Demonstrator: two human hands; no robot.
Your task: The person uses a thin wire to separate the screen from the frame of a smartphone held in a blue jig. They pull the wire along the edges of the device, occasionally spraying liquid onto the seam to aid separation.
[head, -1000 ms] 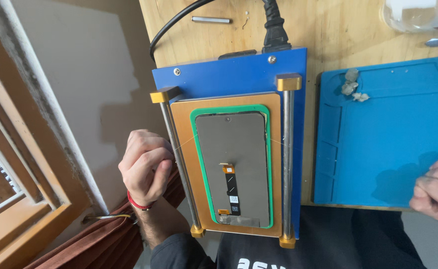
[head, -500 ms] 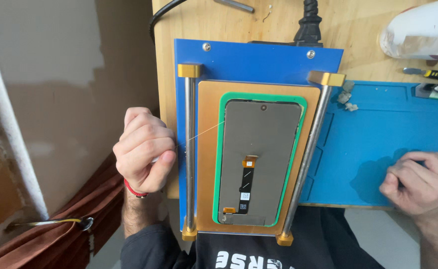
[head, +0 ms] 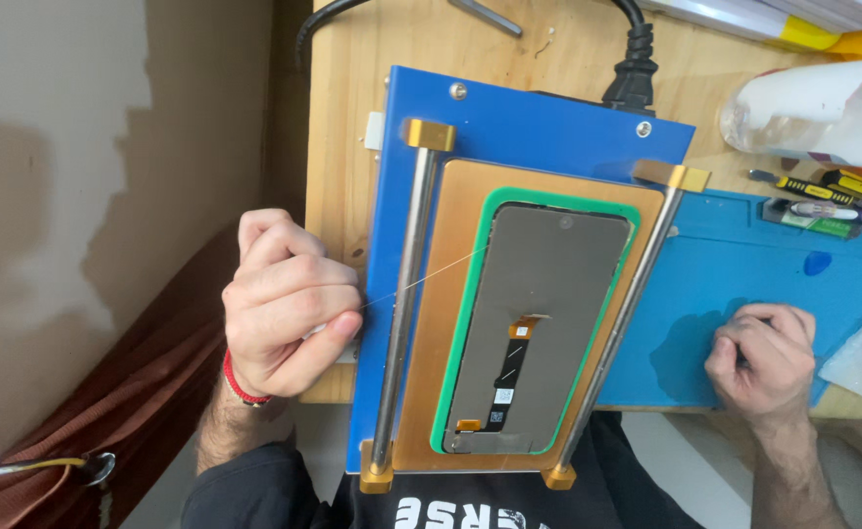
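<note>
A blue heating plate (head: 509, 118) with two steel rails and brass end blocks lies on a wooden bench. On its orange pad (head: 450, 323) sits a phone screen (head: 539, 323), back side up, framed in green. My left hand (head: 289, 304) is fisted just left of the plate, pinching a thin wire (head: 421, 282) that runs tight to the screen's upper left edge. My right hand (head: 759, 362) is closed on the blue mat at the right; the wire on that side is hidden.
A blue silicone mat (head: 744, 284) lies right of the plate with small screwdrivers (head: 823, 191) at its far edge. A clear plastic bottle (head: 813, 113) lies behind it. A black power cord (head: 637, 59) plugs into the plate's far side. A brown seat (head: 107, 411) is at left.
The camera has shifted and moved closer. My left hand holds near the plate's left edge with the wire taut; my right hand has come further in over the blue mat.
</note>
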